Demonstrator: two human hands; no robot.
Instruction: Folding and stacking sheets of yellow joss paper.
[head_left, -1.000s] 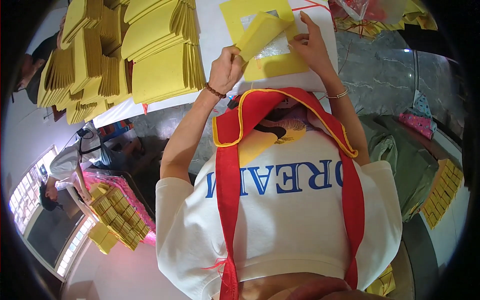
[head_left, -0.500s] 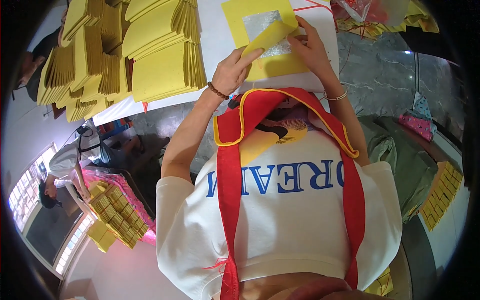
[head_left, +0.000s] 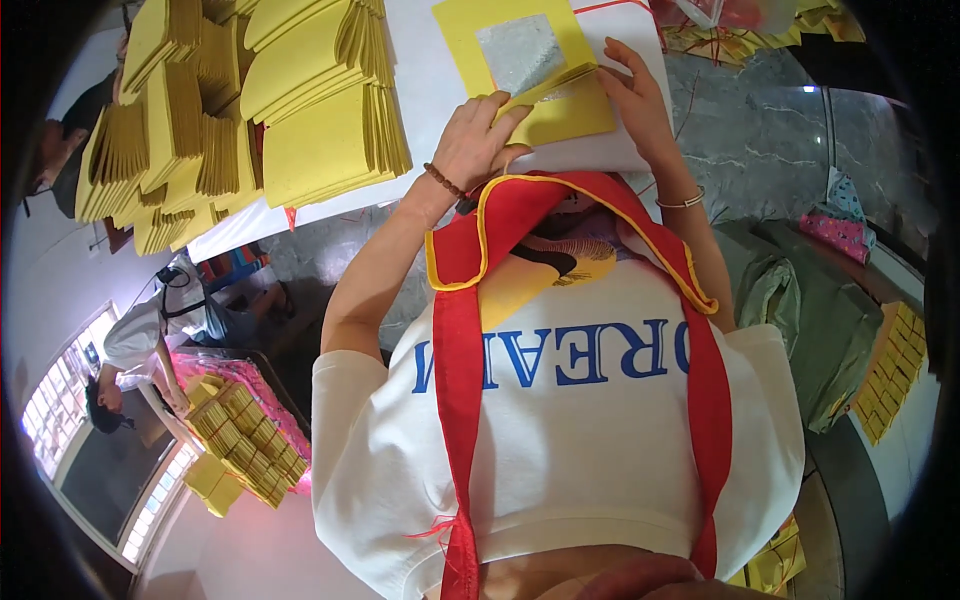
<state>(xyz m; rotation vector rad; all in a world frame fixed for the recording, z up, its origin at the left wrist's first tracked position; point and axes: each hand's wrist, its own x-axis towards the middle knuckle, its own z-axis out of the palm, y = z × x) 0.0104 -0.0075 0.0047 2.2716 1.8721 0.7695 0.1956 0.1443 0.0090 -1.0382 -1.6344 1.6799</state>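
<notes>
A yellow paper sheet (head_left: 560,120) with a silver foil patch (head_left: 522,52) lies on the white-covered table. Its near part is folded over, and the fold's edge crosses the foil. My left hand (head_left: 478,140) holds the near left part of the fold, fingertips on top and thumb lower by the near edge. At the right edge of the sheet is my right hand (head_left: 640,105). Its fingers are spread, and the thumb is close to the end of the fold. Whether other sheets lie under this one I cannot tell.
Stacks of folded yellow paper (head_left: 325,130) fill the table's left side. A red string (head_left: 610,5) lies at the far edge. At the lower left a person (head_left: 150,325) stands by bundled yellow paper (head_left: 245,430). Green sacking (head_left: 825,330) is at the right.
The raised yellow flap has come down flatter across the foil. My left hand has shifted slightly toward me, and my right hand has moved right, off the flap, with its fingers spread.
</notes>
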